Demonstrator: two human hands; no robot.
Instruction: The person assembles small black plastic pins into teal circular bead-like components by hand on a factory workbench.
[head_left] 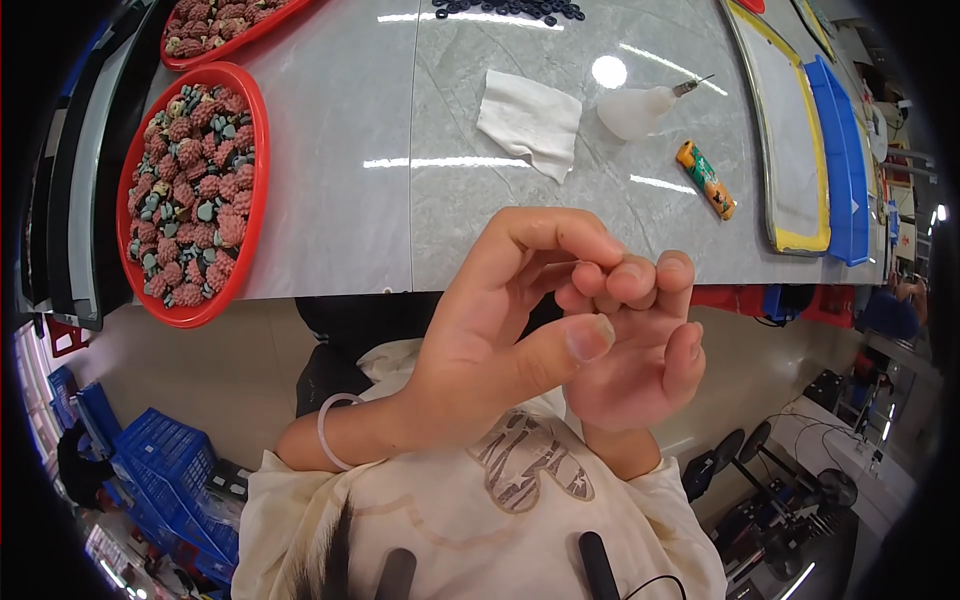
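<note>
glossy tabletop (pixel 330 120), matt cloth (pixel 530 120), smooth plastic tray (pixel 261 165)

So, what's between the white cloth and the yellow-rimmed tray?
In the head view, a white needle-tipped bottle and an orange patterned cylinder are between the cloth and the tray.

On the grey marbled tabletop (pixel 335 220), I'm seeing 2 red oval trays (pixel 262 170) holding bumpy pink pieces (pixel 195 190). At right, a yellow-rimmed rectangular tray (pixel 785 130) is lying beside a long blue bin (pixel 840 160); blue plastic crates (pixel 165 455) are standing lower left.
</note>
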